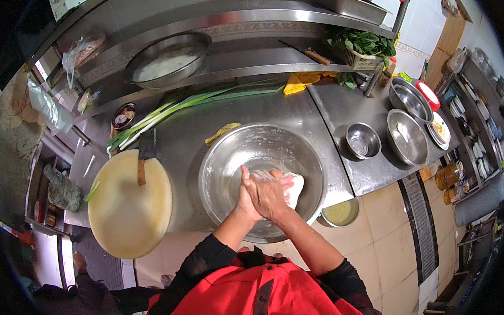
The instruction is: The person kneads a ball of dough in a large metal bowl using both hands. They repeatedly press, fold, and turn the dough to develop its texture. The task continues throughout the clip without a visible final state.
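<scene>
My left hand (pixel 247 200) and my right hand (pixel 270 195) are pressed together over a large steel mixing bowl (pixel 219 173). The right one lies across the left and hides most of its fingers. Whatever may be between the palms is out of sight. A lump of white dough (pixel 295 189) sits in the bowl, close to the right hand's fingertips and partly covered by them. Pale residue streaks the bowl's inner wall. Some blur shows around the fingers.
Left of the bowl, a cleaver (pixel 144 160) lies on a round chopping board (pixel 125 219); behind are scallions (pixel 164 114). Small steel bowls (pixel 363 140) stand to the right. The shelf holds a basin (pixel 169 61), a knife (pixel 315 56) and greens (pixel 365 43). Another person's arm (pixel 85 277) shows lower left.
</scene>
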`<action>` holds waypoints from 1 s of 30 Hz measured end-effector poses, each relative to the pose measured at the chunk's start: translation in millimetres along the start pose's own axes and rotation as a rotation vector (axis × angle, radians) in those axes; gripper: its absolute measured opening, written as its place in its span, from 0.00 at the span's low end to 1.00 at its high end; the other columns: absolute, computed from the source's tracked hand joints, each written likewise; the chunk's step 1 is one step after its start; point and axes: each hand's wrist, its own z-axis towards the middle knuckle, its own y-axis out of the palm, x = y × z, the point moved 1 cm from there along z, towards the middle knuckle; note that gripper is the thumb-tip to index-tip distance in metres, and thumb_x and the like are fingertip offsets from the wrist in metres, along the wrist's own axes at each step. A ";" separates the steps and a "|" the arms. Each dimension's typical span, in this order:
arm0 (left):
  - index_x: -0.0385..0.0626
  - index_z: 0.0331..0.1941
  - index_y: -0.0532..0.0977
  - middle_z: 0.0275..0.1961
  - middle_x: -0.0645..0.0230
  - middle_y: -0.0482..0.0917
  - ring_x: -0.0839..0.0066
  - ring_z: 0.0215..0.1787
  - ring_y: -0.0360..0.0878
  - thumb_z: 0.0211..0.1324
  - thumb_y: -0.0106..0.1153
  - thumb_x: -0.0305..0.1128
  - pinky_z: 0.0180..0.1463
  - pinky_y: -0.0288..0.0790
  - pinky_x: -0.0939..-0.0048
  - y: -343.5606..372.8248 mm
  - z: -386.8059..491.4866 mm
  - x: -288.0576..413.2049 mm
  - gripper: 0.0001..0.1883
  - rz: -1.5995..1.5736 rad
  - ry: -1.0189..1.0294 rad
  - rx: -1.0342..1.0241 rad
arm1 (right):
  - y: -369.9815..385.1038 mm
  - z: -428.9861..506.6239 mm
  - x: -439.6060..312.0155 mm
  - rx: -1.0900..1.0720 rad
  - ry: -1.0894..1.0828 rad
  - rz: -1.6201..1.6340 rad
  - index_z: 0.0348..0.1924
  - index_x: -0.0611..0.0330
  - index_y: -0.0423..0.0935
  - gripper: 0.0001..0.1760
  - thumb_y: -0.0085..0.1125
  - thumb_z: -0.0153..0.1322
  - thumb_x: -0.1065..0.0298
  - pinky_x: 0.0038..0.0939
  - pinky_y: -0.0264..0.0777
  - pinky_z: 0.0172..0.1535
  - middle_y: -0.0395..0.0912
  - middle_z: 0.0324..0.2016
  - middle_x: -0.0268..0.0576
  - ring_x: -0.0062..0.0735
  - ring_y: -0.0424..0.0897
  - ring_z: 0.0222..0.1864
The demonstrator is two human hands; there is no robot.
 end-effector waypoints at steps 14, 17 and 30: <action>0.40 0.71 0.50 0.65 0.31 0.62 0.41 0.65 0.67 0.48 0.29 0.85 0.66 0.60 0.40 6.3 -0.7 -4.8 0.61 0.159 0.068 0.362 | -15.6 59.4 9.2 -0.268 0.219 0.263 0.44 0.65 0.82 0.20 0.55 0.73 0.56 0.42 0.73 0.46 0.81 0.35 0.57 0.57 0.80 0.37; 0.44 0.72 0.49 0.68 0.41 0.63 0.52 0.67 0.66 0.51 0.32 0.82 0.68 0.60 0.50 4.5 10.3 -11.3 0.58 0.200 0.073 0.414 | 17.6 72.1 42.4 -0.066 0.191 0.433 0.36 0.68 0.83 0.23 0.55 0.72 0.52 0.46 0.73 0.37 0.80 0.26 0.59 0.59 0.79 0.25; 0.44 0.73 0.51 0.76 0.58 0.52 0.63 0.76 0.51 0.56 0.35 0.78 0.76 0.45 0.61 -37.0 53.1 12.8 0.54 0.408 0.070 0.424 | 79.3 76.0 62.0 -0.096 0.524 1.343 0.60 0.62 0.66 0.31 0.33 0.79 0.44 0.41 0.64 0.54 0.69 0.53 0.53 0.47 0.69 0.55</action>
